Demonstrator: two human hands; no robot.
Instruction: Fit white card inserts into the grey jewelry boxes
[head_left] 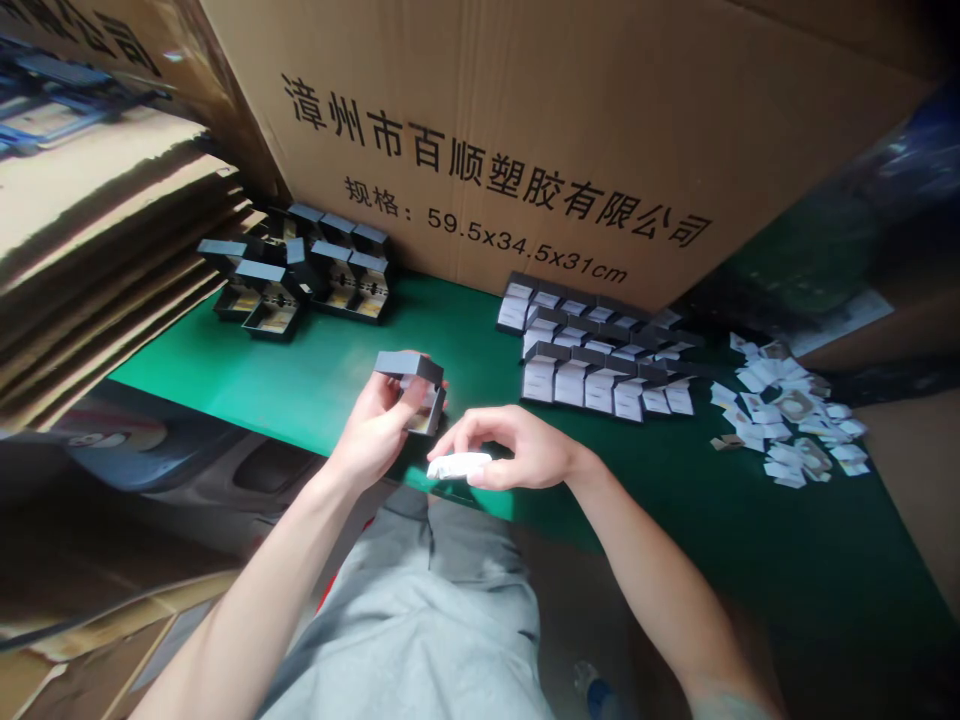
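Note:
My left hand [375, 425] is closed round a small dark grey hinged box [416, 385], held open above the front edge of the green table [315, 370]. Just to its right, my right hand [510, 450] pinches a small white insert [459, 465] between thumb and fingers, close to the box but not in it. Both hands hover over my lap near the table edge.
A cluster of open grey boxes [300, 275] lies at the back left. Rows of boxes with white inserts [592, 355] sit at the centre right, and a loose heap of white inserts [787, 415] further right. A large printed cardboard carton [562, 130] stands behind; flattened cardboard [97, 240] is stacked left.

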